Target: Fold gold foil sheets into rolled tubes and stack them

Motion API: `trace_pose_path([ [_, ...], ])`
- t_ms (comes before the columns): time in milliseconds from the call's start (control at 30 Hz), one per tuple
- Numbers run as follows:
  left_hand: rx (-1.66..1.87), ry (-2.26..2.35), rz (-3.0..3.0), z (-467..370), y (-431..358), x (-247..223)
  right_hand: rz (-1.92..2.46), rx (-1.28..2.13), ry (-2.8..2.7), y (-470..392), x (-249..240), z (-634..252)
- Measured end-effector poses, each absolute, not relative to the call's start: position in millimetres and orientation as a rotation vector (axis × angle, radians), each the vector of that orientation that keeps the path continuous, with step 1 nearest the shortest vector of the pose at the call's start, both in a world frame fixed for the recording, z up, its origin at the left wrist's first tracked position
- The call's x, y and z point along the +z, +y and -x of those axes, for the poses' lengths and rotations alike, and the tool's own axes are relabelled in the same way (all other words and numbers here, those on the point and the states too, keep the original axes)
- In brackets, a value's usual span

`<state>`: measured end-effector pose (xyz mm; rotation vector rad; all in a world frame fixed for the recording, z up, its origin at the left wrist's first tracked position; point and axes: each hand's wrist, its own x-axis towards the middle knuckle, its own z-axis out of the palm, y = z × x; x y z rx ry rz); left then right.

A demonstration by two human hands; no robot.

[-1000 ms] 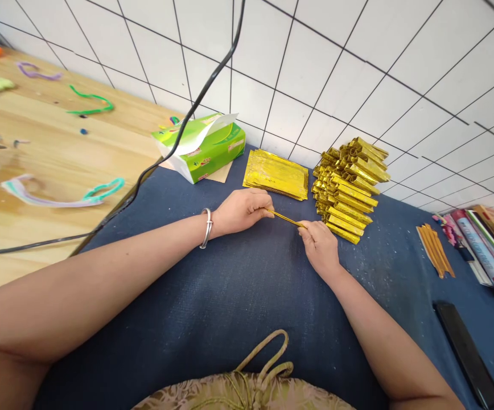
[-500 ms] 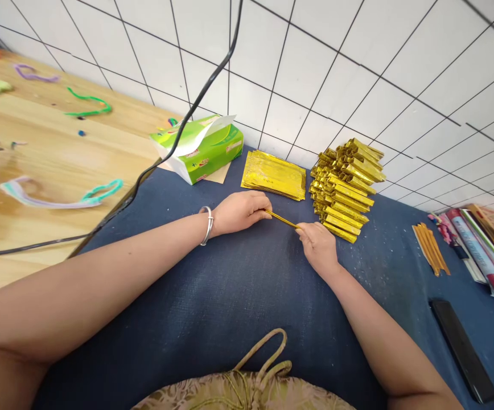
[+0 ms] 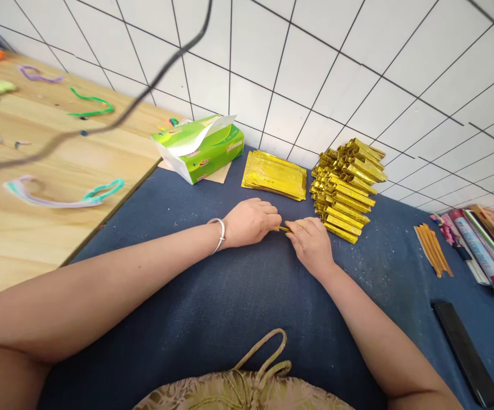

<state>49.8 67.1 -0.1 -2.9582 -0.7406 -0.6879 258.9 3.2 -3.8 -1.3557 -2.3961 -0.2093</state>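
A narrow gold foil paper strip (image 3: 284,229) shows between my fingers, low over the dark blue tabletop. My left hand (image 3: 253,222), with a silver bangle at the wrist, is closed on its left end. At the other end my right hand (image 3: 312,242) pinches it, fingers close to those of the left. Most of the strip is hidden by the fingers. Just beyond my hands lies a stack of flat gold foil sheets (image 3: 275,175). Right of that stack, a pile of folded gold foil paper pieces (image 3: 345,191) leans near the wall.
A green tissue pack (image 3: 213,151) stands behind my left hand. On the right are brown strips (image 3: 433,249), books (image 3: 488,253) and a long black case (image 3: 466,352). A black cable (image 3: 144,94) hangs across the left, over a wooden table (image 3: 114,148) with pipe cleaners.
Both hands have come closer together, the left moving right and slightly nearer me, so less of the gold strip shows. The black cable has swung to the left.
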Motion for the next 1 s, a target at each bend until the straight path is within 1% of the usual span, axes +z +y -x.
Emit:
trace_pose_path([
  [167, -0.659, -0.666, 2.964, -57.2, 57.6, 1.5, 1.337, -0.242, -2.449, -1.1, -3.7, -254.9],
  [367, -0.634, -0.765, 3.016, -57.2, 57.0, 1.3, 1.339, -0.276, -2.409, -1.3, -4.7, -253.1],
  [500, -0.641, -0.716, 3.033, -59.2, 55.4, 0.3, 1.320, -0.280, -2.436, -1.6, -4.2, -250.0],
  [633, -0.665, -0.659, 3.005, -58.2, 55.9, 2.3, 1.346, -0.249, -2.446, -1.2, -3.0, -249.2],
  [800, -0.675, -0.696, 2.971, -52.6, 61.2, 5.5, 1.387, -0.165, -2.399, 1.3, -4.6, -253.9],
  [1000, -0.676, -0.714, 3.118, -48.7, 68.2, 1.0, 1.379, -0.152, -2.410, 1.2, -6.2, -258.9],
])
